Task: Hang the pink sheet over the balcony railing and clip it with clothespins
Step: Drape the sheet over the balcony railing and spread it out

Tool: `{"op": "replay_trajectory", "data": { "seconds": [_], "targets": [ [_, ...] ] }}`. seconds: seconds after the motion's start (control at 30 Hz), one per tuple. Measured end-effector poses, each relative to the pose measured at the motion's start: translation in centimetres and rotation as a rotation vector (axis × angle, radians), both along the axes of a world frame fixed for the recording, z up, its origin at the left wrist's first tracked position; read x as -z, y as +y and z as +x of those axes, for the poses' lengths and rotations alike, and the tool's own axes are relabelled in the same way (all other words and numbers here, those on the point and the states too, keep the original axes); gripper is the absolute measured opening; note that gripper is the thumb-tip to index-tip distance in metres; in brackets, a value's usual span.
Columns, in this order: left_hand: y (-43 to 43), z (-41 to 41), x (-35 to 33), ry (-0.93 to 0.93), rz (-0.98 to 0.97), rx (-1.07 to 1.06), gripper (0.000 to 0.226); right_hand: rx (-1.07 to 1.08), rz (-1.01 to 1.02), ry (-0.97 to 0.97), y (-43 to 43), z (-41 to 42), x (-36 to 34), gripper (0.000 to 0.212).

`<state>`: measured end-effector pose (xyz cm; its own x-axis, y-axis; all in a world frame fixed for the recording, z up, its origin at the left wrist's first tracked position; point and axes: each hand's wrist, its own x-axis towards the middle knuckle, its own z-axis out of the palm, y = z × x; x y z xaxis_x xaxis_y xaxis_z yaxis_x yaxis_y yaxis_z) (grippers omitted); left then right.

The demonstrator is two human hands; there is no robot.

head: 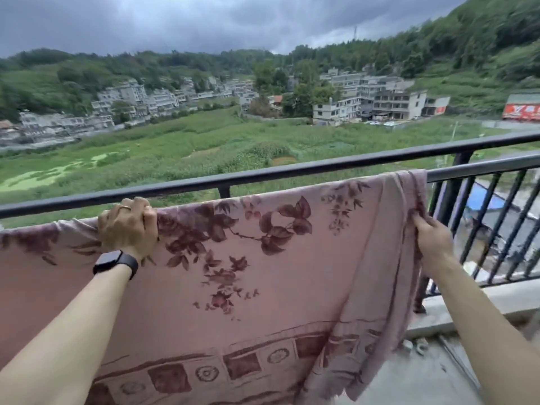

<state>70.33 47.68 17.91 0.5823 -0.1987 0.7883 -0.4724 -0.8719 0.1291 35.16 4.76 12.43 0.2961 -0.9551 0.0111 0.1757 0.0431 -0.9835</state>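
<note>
Head view shows the pink sheet (263, 273) already draped over the balcony railing (321, 168), the left hand (128, 226) closed on its top fold at the rail, the right hand (432, 235) pinching its side edge; no clothespins visible, so clipping remains.

Concrete balcony floor (409, 384), green fields (175, 147) — hillside houses (380, 97), wooded slopes, dark overcast sky (175, 21)
</note>
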Motion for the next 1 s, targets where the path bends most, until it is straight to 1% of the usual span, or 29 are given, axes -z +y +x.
{"op": "replay_trajectory", "data": {
  "seconds": [0.03,0.07,0.1,0.17,0.23,0.3,0.37,0.4,0.43,0.47,0.5,0.53,0.57,0.63,0.67,0.7,0.73,0.77,0.83,0.87,0.93,0.97,1.0],
  "targets": [
    [-1.1,-0.7,0.1,0.018,-0.095,-0.015,0.034,-0.053,0.018,0.045,-0.5,-0.2,0.7,0.03],
    [-2.7,-1.6,0.0,0.04,-0.17,-0.017,0.033,-0.104,0.031,0.051,-1.1,-0.2,0.7,0.03],
    [-4.8,-2.7,0.0,0.048,-0.194,-0.001,0.033,-0.153,0.031,0.022,-1.5,-0.1,0.1,0.027],
    [-9.3,-5.3,0.0,0.016,-0.143,0.1,0.035,-0.216,0.011,-0.079,-1.9,0.4,-2.1,0.028],
    [-13.9,-8.6,-0.7,-0.001,-0.063,0.237,0.036,-0.21,-0.035,-0.125,-2.6,0.9,-4.3,0.045],
    [-17.9,-11.3,-1.0,-0.007,0.082,0.33,0.036,-0.122,-0.07,-0.03,-3.2,1.2,-6.1,0.069],
    [-21.4,-13.4,-1.4,0.001,0.206,0.367,0.039,-0.128,-0.094,0.183,-3.6,1.4,-6.9,0.094],
    [-22.8,-14.2,-1.6,0.017,0.237,0.379,0.041,-0.134,-0.115,0.284,-3.6,1.6,-7.1,0.096],
    [-23.9,-14.8,-1.5,0.029,0.258,0.384,0.044,-0.126,-0.161,0.357,-3.5,1.8,-7.3,0.088],
    [-24.7,-15.1,-1.3,0.021,0.27,0.378,0.046,-0.095,-0.232,0.413,-3.5,1.8,-7.8,0.07],
    [-25.1,-15.1,-1.1,-0.002,0.27,0.366,0.049,-0.045,-0.301,0.425,-3.6,1.6,-8.4,0.052],
    [-25.2,-14.8,-0.7,-0.043,0.258,0.363,0.051,0.032,-0.346,0.41,-4.0,1.2,-9.0,0.041],
    [-25.1,-14.3,-0.3,-0.1,0.25,0.361,0.053,0.118,-0.351,0.331,-4.5,0.5,-9.8,0.034],
    [-24.6,-13.5,0.4,-0.171,0.254,0.315,0.053,0.246,-0.318,0.097,-5.5,-1.6,-11.2,0.027],
    [-24.6,-13.4,0.6,-0.171,0.253,0.302,0.053,0.279,-0.318,0.035,-6.3,-2.7,-11.1,0.027],
    [-24.8,-13.4,0.7,-0.149,0.256,0.3,0.052,0.271,-0.329,0.037,-6.9,-3.7,-10.1,0.028],
    [-25.0,-13.6,0.8,-0.13,0.26,0.299,0.052,0.226,-0.318,0.089,-7.7,-4.5,-8.4,0.029],
    [-25.2,-13.8,0.9,-0.127,0.258,0.297,0.051,0.138,-0.284,0.117,-9.4,-5.3,-6.0,0.034],
    [-25.4,-14.5,1.0,-0.109,0.23,0.301,0.049,-0.107,-0.123,0.133,-11.2,-6.6,-2.7,0.055],
    [-25.6,-14.8,0.9,-0.078,0.203,0.301,0.045,-0.225,-0.065,0.12,-11.9,-7.0,-2.2,0.052],
    [-26.5,-16.0,0.5,-0.033,0.139,0.284,0.036,-0.43,-0.044,0.16,-13.2,-7.5,-3.4,0.026],
    [-27.4,-16.9,0.0,-0.03,0.113,0.281,0.034,-0.523,-0.045,0.171,-13.7,-7.6,-4.8,0.021],
    [-28.6,-18.1,-0.4,-0.025,0.089,0.294,0.035,-0.578,-0.038,0.171,-14.1,-7.5,-6.0,0.028]
  ]
}}
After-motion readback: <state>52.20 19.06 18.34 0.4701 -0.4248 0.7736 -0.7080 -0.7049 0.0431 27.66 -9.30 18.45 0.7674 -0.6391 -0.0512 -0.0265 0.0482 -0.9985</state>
